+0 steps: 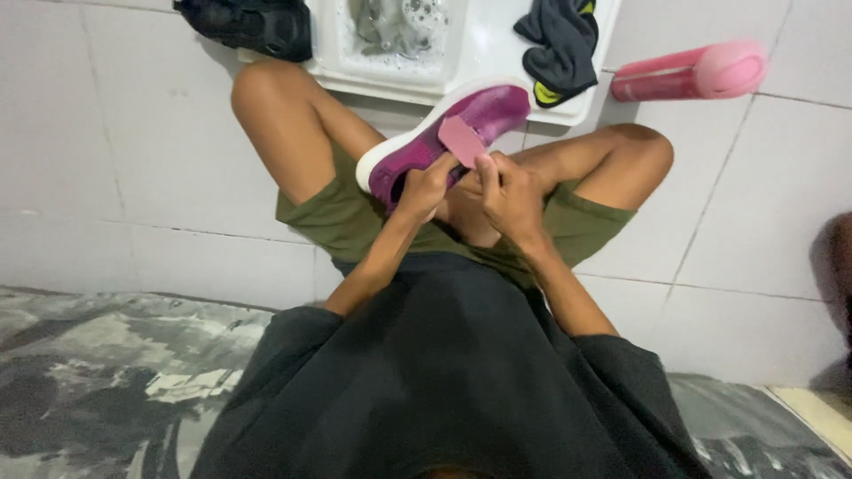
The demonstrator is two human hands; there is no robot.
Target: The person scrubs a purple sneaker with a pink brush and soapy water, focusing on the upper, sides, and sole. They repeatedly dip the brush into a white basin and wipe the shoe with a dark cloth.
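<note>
A magenta shoe point(479, 113) with a white sole lies between my knees, toe pointing away from me. My left hand point(424, 186) grips the shoe at its heel opening. My right hand point(506, 191) is closed beside it and holds a small pink rectangular piece point(461, 137), perhaps a brush or an insole, against the shoe's upper. I sit on a white tiled floor in olive shorts and a dark shirt.
A white basin point(484, 40) with soapy water and grey cloth stands ahead. A dark garment with yellow trim point(559, 44) hangs over its right rim. A black shoe point(253, 25) lies at the left, a pink bottle point(692, 73) on its side at the right.
</note>
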